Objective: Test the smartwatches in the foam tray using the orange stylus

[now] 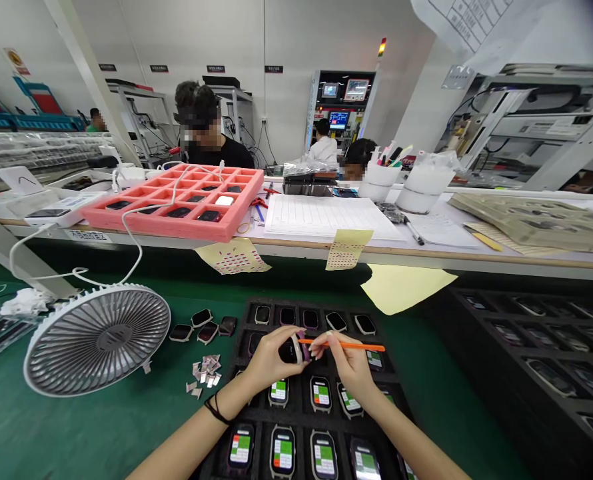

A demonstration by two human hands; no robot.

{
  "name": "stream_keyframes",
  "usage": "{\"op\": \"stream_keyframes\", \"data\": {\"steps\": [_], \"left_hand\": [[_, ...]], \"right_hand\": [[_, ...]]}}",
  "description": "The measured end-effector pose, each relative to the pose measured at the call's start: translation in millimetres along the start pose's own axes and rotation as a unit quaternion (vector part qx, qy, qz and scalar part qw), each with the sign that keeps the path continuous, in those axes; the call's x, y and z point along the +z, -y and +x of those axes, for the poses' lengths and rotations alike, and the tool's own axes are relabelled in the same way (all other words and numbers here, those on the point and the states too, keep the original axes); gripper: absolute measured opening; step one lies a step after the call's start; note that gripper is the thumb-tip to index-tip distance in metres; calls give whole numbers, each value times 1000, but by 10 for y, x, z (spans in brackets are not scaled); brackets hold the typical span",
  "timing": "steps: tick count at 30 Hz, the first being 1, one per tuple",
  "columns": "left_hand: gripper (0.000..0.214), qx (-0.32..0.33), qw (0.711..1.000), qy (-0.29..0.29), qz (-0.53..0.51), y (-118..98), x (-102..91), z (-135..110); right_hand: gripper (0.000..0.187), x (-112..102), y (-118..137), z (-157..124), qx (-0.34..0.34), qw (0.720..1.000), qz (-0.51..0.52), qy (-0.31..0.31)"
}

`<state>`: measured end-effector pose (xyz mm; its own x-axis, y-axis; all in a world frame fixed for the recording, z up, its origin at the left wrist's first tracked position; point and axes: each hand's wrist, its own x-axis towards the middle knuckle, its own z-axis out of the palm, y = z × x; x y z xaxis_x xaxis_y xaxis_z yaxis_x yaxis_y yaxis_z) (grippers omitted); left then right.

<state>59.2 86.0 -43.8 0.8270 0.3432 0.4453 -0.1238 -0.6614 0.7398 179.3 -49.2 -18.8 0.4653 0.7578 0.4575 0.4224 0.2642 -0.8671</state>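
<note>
My left hand [271, 359] is closed round a smartwatch body [292, 350] with a pale rim, held on its edge above the black foam tray [296, 417]. Between the fingers of my right hand [344, 360] is a thin orange stick [361, 346], its tip against the side of the watch. Beneath both hands, the tray holds several watches in its pockets. Many in the nearer rows, such as one lit watch [282, 450], show green and white screens. The watches in the far row, like a dark watch [310, 319], have black screens.
A grey fan [99, 340] stands at the left. Near it lie several loose watches [207, 332] and small metal pieces [207, 370]. Another black tray [541, 360] is at the right. Above runs a shelf with a pink foam tray [221, 230] and papers [326, 217]; people sit beyond.
</note>
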Motion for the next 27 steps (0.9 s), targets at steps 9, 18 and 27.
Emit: {"op": "stream_keyframes", "data": {"steps": [9, 18, 27], "left_hand": [[53, 5, 1000, 4, -2, -4, -1, -5], [53, 0, 1000, 9, 2, -12, -2, -11], [52, -8, 1000, 8, 5, 19, 16, -18]], "right_hand": [[38, -9, -3, -27, -5, 1000, 21, -2], [40, -4, 11, -20, -12, 1000, -2, -3], [41, 9, 33, -11, -41, 997, -61, 11]]}}
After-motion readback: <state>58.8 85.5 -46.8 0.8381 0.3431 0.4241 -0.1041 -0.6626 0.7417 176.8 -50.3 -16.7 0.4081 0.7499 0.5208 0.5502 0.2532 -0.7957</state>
